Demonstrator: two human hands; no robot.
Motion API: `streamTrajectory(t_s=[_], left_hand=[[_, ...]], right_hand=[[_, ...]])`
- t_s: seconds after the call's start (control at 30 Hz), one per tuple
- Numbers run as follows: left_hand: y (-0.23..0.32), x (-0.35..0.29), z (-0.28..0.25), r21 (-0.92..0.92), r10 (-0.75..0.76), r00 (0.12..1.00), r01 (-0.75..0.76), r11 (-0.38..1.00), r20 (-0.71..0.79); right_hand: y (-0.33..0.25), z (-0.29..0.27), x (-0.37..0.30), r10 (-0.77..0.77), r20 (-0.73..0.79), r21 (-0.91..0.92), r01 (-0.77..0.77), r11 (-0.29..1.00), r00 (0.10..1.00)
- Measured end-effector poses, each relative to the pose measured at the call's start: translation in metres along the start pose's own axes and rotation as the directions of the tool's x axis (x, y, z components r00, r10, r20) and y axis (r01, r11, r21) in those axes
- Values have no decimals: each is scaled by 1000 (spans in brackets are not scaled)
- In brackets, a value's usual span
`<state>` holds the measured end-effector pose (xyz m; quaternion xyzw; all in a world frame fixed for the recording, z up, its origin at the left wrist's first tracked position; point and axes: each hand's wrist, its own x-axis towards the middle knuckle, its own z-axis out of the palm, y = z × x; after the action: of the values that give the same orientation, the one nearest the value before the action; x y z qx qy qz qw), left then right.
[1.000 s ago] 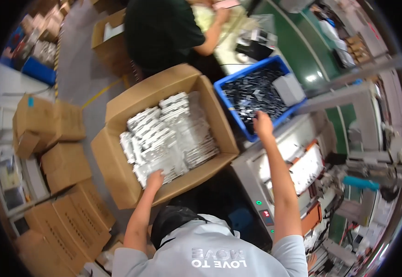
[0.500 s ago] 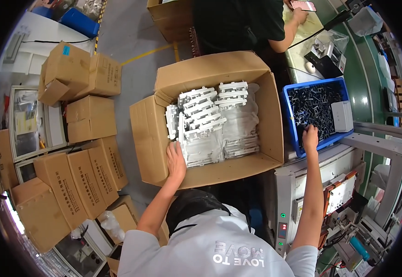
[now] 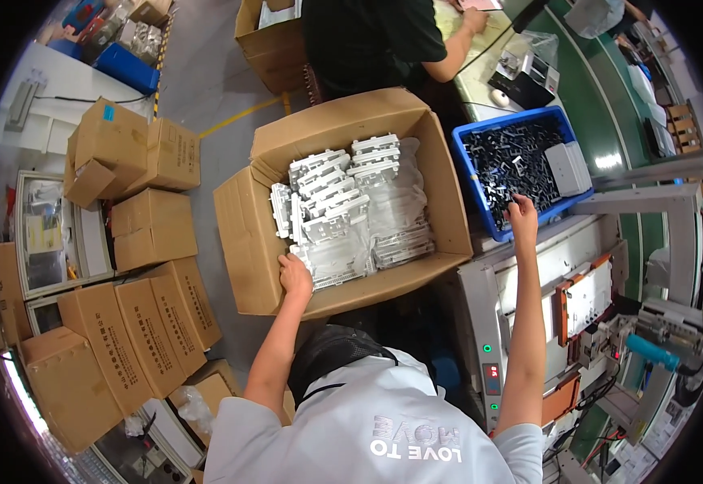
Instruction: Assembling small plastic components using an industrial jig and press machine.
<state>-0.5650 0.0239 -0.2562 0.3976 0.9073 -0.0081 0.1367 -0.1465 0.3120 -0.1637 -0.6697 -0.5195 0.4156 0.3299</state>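
A large open cardboard box (image 3: pixel 448 185) stands before me. Stacked white plastic parts (image 3: pixel 327 189) and clear plastic bags (image 3: pixel 396 198) fill much of it. Over its near left wall reaches my left hand (image 3: pixel 296 277), fingers curled on the end of a white plastic part (image 3: pixel 301 256). To the right is a blue bin (image 3: pixel 468 173) heaped with small black plastic pieces (image 3: pixel 517 157). My right hand (image 3: pixel 521 216) hovers at its near edge, thumb and fingers pinched on what looks like a small black piece, mostly hidden by the fingertips.
A white block-shaped tray (image 3: pixel 567 169) lies in the bin's right side. Beyond the box, another person (image 3: pixel 367 40) in dark clothes sits at a bench. Cardboard boxes (image 3: pixel 154 230) line the left. A machine (image 3: pixel 484 315) with lit green buttons stands below the bin.
My right hand has lifted back from among the black pieces toward the bin's near edge. My left hand has curled tighter at the box's near left corner. The whole view has shifted slightly.
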Motion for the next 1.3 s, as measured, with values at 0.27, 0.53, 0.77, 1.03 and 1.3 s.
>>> streamTrajectory(t_s=[0.27, 0.53, 0.77, 1.03, 1.3], left_hand=[[1, 12, -21, -21, -76, 989, 79, 997, 124], [1, 37, -68, -521, -106, 921, 303, 798, 374], [11, 9, -144, -708, -4, 899, 348, 614, 438], [47, 25, -208, -842, 234, 958, 14, 540, 165], [33, 116, -92, -985, 204, 978, 8, 172, 44]], right_hand=[[-56, -22, -102, -13, 81, 466, -27, 884, 997], [-69, -55, -173, 80, 88, 505, -114, 856, 993], [-78, -63, -202, 86, 27, 551, -86, 830, 996], [-67, -51, -206, 87, 56, 574, -103, 813, 995], [-67, -27, -213, 95, 108, 563, -140, 815, 990]])
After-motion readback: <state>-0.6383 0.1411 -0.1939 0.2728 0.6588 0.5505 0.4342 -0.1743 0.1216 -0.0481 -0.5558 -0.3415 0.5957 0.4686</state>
